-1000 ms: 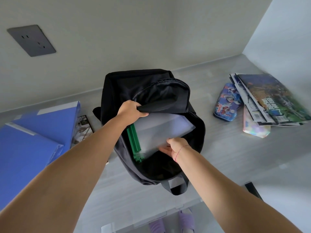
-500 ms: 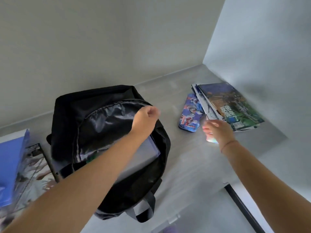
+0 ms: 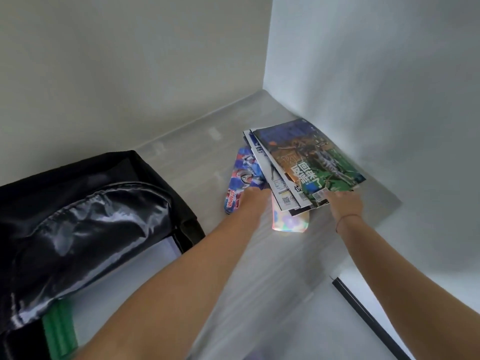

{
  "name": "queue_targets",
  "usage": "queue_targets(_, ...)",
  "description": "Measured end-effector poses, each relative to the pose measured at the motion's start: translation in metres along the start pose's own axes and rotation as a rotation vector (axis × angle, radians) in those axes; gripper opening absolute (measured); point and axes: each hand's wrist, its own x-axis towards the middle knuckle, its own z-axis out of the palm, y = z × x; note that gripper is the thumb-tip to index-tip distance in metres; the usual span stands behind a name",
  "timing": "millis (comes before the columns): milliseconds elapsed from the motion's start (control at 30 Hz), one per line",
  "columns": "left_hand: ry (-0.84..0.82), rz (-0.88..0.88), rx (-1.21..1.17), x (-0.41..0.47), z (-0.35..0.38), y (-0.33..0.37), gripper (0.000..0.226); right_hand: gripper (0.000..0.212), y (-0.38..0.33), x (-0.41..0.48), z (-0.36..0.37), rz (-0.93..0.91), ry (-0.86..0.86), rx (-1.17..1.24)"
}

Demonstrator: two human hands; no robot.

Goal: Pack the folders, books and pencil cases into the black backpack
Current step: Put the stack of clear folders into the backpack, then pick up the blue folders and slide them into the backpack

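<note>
A fanned stack of glossy books (image 3: 309,162) lay on a pale desk (image 3: 207,157) at about three o'clock in the head view, tucked into a wall corner. The left hand (image 3: 253,202) met the stack's seven o'clock edge and the right hand (image 3: 344,207) its five o'clock corner. Blur and the overhanging covers hid the fingers, so whether either hand pinched or merely touched could not be told. Thin, floppy and slick, the books would likely slide apart, so gripping under the near edge with thumbs on top seemed safest. A blue pencil case (image 3: 244,175) lay partly beneath the stack at nine o'clock, and a pastel pencil case (image 3: 289,222) poked out at six. The black backpack (image 3: 78,178) gaped at eight o'clock, cut off by the frame, with a translucent folder (image 3: 166,253) inside; its depth was unseen.
</note>
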Motion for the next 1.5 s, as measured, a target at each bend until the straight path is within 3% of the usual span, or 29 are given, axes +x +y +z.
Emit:
queue_targets(67,0.054,-0.002,0.006,0.0,0.001,-0.006,0.022,0.025,0.006,-0.016,0.011,0.063,0.031,0.065)
queue_targets(133,0.091,0.031,0.014,-0.002,-0.007,-0.012,0.012,0.016,0.004,-0.041,0.025,0.062,0.077,0.195)
queue_targets(200,0.143,0.083,0.001,-0.009,-0.021,-0.014,0.005,0.024,-0.009,-0.078,0.041,-0.003,0.051,0.32)
queue_targets(333,0.244,0.258,-0.04,-0.029,-0.07,-0.011,0.011,0.014,-0.052,-0.146,0.081,-0.233,-0.255,0.441)
queue_targets(533,0.438,0.427,-0.07,-0.089,-0.171,-0.018,0.017,0.012,-0.107,-0.234,0.132,-0.446,-0.648,0.396)
queue_targets(733,0.754,0.397,-0.136,-0.149,-0.277,-0.071,0.019,0.009,-0.114,-0.339,0.179,-0.583,-0.905,0.286)
queue_targets(1033,1.18,0.203,-0.216,-0.231,-0.433,-0.185,0.021,0.01,-0.08,-0.495,0.274,-0.533,-1.311,0.107)
queue_targets(1167,1.301,0.053,-0.191,-0.26,-0.494,-0.241,0.029,0.026,-0.069,-0.543,0.326,-0.466,-1.319,0.002)
queue_targets(1267,1.339,-0.15,-0.069,-0.272,-0.532,-0.285,0.039,0.02,-0.065,-0.571,0.356,-0.505,-1.312,-0.049)
queue_targets(1367,1.364,-0.347,-0.106,-0.284,-0.558,-0.32,0.054,0.04,-0.059,-0.589,0.385,-0.744,-1.093,-0.145)
queue_targets(1500,1.363,-0.523,-0.364,-0.291,-0.582,-0.357,0.065,0.06,-0.058,-0.607,0.405,-1.08,-0.795,-0.553)
